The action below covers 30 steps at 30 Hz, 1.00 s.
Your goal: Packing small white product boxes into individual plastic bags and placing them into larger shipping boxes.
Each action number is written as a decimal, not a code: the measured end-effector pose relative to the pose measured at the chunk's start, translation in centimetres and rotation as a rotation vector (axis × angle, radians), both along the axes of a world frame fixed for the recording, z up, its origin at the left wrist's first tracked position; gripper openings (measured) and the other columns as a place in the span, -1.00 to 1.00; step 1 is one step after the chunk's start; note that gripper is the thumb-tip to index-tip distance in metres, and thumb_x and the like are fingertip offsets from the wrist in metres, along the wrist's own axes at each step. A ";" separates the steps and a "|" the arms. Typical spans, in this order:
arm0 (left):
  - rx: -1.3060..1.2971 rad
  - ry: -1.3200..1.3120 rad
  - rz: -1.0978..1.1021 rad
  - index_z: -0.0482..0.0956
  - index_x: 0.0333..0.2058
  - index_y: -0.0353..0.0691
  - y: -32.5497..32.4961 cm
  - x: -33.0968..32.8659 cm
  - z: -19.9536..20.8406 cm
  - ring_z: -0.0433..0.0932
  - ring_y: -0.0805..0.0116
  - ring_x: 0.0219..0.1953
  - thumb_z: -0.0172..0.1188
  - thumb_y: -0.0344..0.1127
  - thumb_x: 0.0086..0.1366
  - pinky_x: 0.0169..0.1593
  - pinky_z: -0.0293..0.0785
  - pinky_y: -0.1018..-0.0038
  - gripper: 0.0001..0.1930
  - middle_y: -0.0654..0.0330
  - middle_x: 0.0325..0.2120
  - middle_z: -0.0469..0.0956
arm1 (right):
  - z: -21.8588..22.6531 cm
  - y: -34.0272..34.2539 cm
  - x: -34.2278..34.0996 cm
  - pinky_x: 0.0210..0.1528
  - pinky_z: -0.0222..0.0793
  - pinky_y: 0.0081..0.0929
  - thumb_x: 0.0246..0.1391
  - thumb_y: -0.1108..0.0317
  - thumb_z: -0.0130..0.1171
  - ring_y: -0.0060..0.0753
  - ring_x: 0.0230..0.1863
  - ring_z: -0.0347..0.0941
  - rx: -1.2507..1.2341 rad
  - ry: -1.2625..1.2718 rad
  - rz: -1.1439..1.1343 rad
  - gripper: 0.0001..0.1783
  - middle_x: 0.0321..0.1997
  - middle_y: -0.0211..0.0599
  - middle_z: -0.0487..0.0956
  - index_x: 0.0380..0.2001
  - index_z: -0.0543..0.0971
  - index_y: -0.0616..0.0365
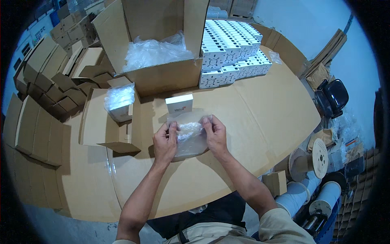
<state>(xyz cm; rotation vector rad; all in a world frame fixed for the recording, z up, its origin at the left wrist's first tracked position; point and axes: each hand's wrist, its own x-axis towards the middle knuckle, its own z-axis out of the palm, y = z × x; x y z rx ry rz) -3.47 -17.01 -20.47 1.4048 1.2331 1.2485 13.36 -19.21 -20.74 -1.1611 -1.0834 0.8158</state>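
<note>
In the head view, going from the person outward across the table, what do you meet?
Clear plastic bag held in left hand and right hand → small white box → big open carton → stacked white boxes.

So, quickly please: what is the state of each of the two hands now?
Left hand: closed, pinching the left edge of the clear plastic bag.
Right hand: closed, pinching the right edge of the same bag.
</note>
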 end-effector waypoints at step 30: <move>0.236 0.187 -0.039 0.54 -0.10 -0.30 0.0 -0.4 1.3 0.72 0.21 -0.32 0.51 -0.19 0.09 -0.20 0.62 0.33 -0.52 0.01 -0.37 0.69 | 6.8 4.2 -1.1 -0.04 0.32 -0.24 -0.11 0.45 0.38 -0.16 -0.14 0.45 0.516 -1.048 0.160 -0.78 -0.26 -0.29 0.54 -0.34 0.58 0.11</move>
